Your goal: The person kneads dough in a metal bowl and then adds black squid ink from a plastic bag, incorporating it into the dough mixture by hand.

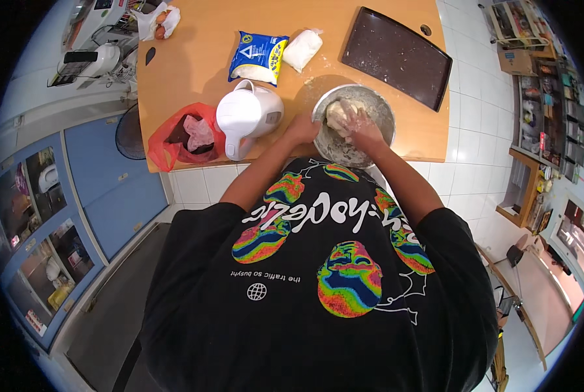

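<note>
Pale wood-toned boards made up the table [197, 68], with round dark holes in its top and a light dusting of flour near the bowl and tray. White tiles covered the floor [463, 130] beyond its right edge, where a rack of shelves [553, 121] stood crowded with small goods. To the left were blue cabinets [118, 186], some with glass fronts.

At the far right of the tabletop, a dark brown tray [396, 59] lay at an angle, flecked with white. Near the middle, a blue and yellow packet [256, 55] rested just beside a white bag [303, 49]. Brown eggs [160, 17] sat in thin plastic at the far left corner. Closer in, an open red plastic bag [164, 147] stood just beside a white jug [252, 114].

The metal bowl [386, 121] was at the near edge, in front of the person in the black shirt [305, 261], its inner wall smeared with residue. The dough [335, 114] lay inside, toward the far left of the bowl. The right hand [360, 127] reached in from above, fingers partly spread and pressed onto the dough, with pale smears on the skin. The left hand [303, 130] was curled closed at the bowl's left rim, gripping the edge; its fingertips were hidden.
</note>
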The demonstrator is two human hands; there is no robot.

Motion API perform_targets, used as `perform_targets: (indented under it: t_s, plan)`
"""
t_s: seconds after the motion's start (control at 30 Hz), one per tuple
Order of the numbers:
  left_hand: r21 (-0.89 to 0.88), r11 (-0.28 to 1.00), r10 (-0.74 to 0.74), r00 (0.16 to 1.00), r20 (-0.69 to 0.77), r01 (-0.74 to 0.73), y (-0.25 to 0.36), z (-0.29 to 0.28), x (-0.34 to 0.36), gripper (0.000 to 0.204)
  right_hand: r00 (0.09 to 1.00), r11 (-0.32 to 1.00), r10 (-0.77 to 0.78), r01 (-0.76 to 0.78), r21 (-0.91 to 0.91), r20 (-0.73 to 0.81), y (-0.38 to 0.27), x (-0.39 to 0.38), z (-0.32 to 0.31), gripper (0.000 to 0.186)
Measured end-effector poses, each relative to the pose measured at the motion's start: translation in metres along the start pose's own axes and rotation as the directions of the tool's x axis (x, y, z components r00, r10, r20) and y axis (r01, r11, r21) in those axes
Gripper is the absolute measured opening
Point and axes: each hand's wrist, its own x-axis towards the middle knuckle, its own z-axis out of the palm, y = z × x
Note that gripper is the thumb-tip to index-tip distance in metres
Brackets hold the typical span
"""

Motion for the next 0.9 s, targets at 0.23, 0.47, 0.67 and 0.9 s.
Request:
perform_targets:
  t_s: [0.23, 0.47, 0.67, 0.9]
  plan:
    - [0.036, 0.998, 0.044, 0.999, -0.019, -0.043, 0.001, -0.015, 0.008, 0.035, 0.878, 0.844, 0.47, -0.418, 0.335, -0.088, -0.006, 0.016, 0.021, 0.085]
    - [-0.012, 0.996, 0.084, 0.992, 0.09, -0.083, -0.006, -0.015, 0.018, 0.034, 0.821, 0.376, 0.554, -0.102, 0.921, -0.135, 0.014, 0.001, 0.02, 0.062]
    - [0.025, 0.997, 0.067, 0.998, -0.018, -0.066, -0.016, -0.003, 0.025, 0.035, 0.773, -0.18, 0.614, -0.058, 0.982, 0.158, 0.008, -0.006, 0.014, 0.063]
    - [-0.018, 0.994, 0.108, 0.993, 0.047, -0.107, -0.009, -0.015, 0.024, 0.037, 0.808, 0.859, 0.495, -0.398, 0.322, -0.32, -0.015, -0.017, -0.014, 0.055]
